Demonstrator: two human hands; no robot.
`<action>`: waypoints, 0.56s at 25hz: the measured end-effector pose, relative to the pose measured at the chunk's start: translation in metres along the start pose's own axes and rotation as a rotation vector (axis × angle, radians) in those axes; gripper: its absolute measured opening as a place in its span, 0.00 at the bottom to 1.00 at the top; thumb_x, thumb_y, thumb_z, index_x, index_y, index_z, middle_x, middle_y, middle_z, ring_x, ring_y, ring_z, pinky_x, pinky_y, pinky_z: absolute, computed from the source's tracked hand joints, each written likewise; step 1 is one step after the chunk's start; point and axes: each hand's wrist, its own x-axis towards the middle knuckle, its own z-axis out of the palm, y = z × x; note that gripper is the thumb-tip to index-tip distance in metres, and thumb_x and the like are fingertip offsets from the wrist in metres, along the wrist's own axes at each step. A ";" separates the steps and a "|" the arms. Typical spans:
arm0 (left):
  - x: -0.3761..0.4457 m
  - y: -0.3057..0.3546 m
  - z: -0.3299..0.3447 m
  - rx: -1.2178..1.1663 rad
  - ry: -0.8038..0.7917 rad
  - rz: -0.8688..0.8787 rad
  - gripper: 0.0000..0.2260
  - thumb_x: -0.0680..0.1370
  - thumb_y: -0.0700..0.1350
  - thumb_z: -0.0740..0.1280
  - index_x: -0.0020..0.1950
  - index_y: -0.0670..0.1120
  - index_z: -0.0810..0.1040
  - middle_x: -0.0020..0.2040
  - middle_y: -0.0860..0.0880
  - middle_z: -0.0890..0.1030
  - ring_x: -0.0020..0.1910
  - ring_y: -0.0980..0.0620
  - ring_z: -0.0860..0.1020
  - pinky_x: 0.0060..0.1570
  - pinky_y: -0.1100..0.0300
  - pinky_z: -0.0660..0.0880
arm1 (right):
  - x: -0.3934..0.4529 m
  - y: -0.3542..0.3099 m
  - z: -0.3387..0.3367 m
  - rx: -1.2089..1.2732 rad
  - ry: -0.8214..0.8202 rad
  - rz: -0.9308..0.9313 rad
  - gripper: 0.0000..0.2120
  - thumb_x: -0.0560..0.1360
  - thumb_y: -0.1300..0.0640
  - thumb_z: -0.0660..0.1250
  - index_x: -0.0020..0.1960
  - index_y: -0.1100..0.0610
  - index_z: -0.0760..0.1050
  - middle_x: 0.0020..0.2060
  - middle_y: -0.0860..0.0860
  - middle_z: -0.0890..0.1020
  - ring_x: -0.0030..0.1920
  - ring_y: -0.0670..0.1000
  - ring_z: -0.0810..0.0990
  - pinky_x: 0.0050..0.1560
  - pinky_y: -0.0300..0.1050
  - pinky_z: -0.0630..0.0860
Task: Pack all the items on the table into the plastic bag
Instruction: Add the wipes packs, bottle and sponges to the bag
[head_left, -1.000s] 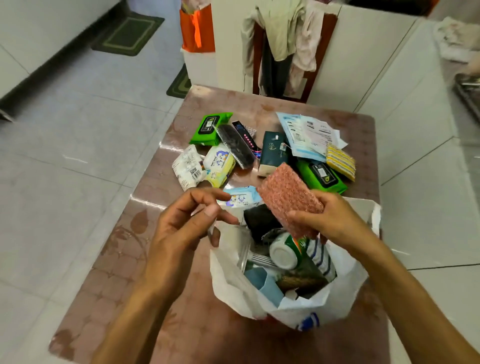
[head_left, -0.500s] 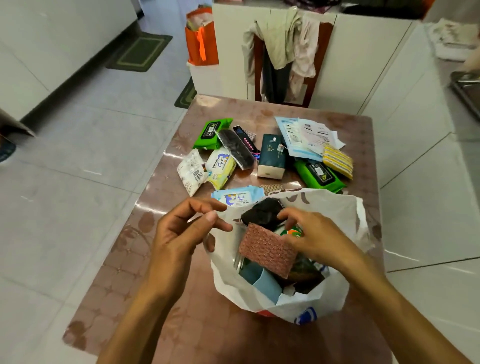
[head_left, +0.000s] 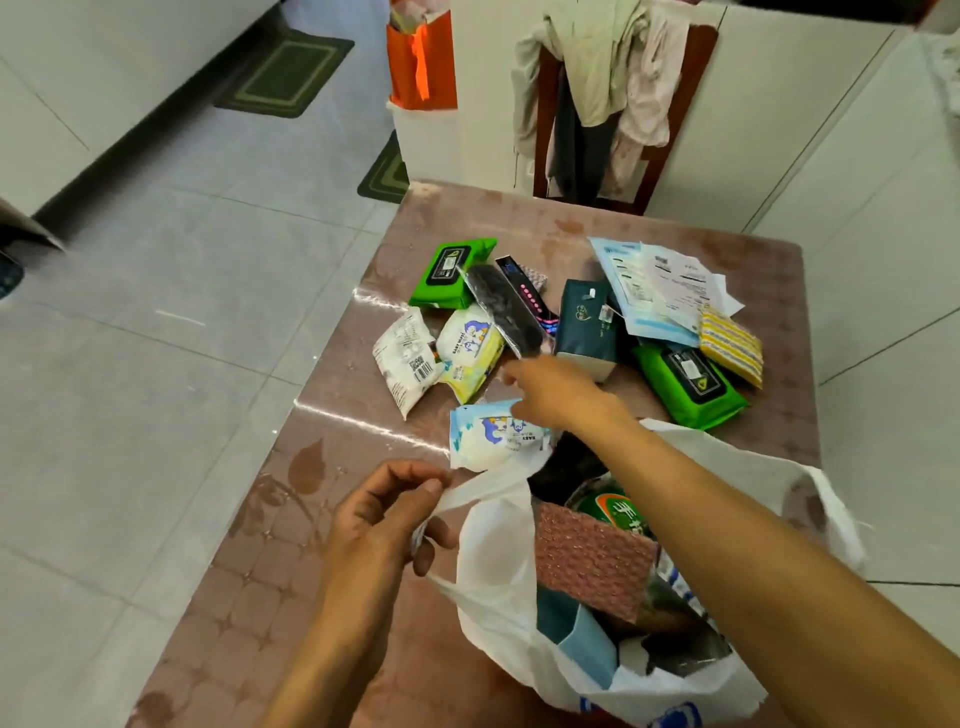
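Observation:
A white plastic bag (head_left: 493, 566) stands open at the table's near right, with a pink scrub pad (head_left: 589, 558) and other goods inside. My left hand (head_left: 382, 512) pinches the bag's left handle. My right hand (head_left: 556, 397) reaches across the bag's mouth, fingers relaxed, over a blue and white wipes pack (head_left: 493, 434); it holds nothing. Beyond lie a yellow wipes pack (head_left: 467, 353), a white pouch (head_left: 405, 358), two green wipes packs (head_left: 449, 273) (head_left: 691, 384), a dark green box (head_left: 587, 322), a black sleeve (head_left: 504, 312), papers (head_left: 654, 288) and a striped sponge (head_left: 730, 345).
The brown patterned table (head_left: 322, 499) has its left edge next to a tiled floor. A chair draped with clothes (head_left: 608, 93) stands behind the table's far edge. An orange bag (head_left: 421, 62) sits on a white bin further back.
My right hand dropped the pink scrub pad into the bag, let it go, and moved forward over the blue and white wipes pack. My left hand stayed on the bag handle.

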 end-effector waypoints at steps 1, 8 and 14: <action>0.007 -0.003 -0.004 0.026 0.002 -0.029 0.06 0.77 0.39 0.67 0.46 0.47 0.83 0.44 0.44 0.84 0.31 0.48 0.77 0.24 0.60 0.68 | 0.018 0.002 0.014 -0.033 -0.133 0.007 0.24 0.72 0.54 0.71 0.66 0.52 0.71 0.60 0.55 0.79 0.56 0.57 0.78 0.52 0.50 0.78; 0.027 -0.005 -0.018 0.038 -0.222 -0.180 0.05 0.73 0.49 0.71 0.48 0.52 0.83 0.46 0.48 0.85 0.28 0.50 0.76 0.24 0.62 0.69 | 0.064 0.020 0.076 -0.260 -0.237 0.009 0.33 0.63 0.42 0.75 0.63 0.51 0.69 0.57 0.54 0.79 0.55 0.56 0.76 0.53 0.53 0.69; 0.019 0.006 -0.008 0.179 -0.140 -0.192 0.06 0.77 0.49 0.68 0.53 0.52 0.79 0.39 0.45 0.86 0.27 0.49 0.77 0.23 0.60 0.70 | 0.011 0.021 0.005 0.434 0.297 0.118 0.25 0.58 0.47 0.78 0.50 0.52 0.72 0.45 0.50 0.82 0.45 0.54 0.81 0.44 0.47 0.75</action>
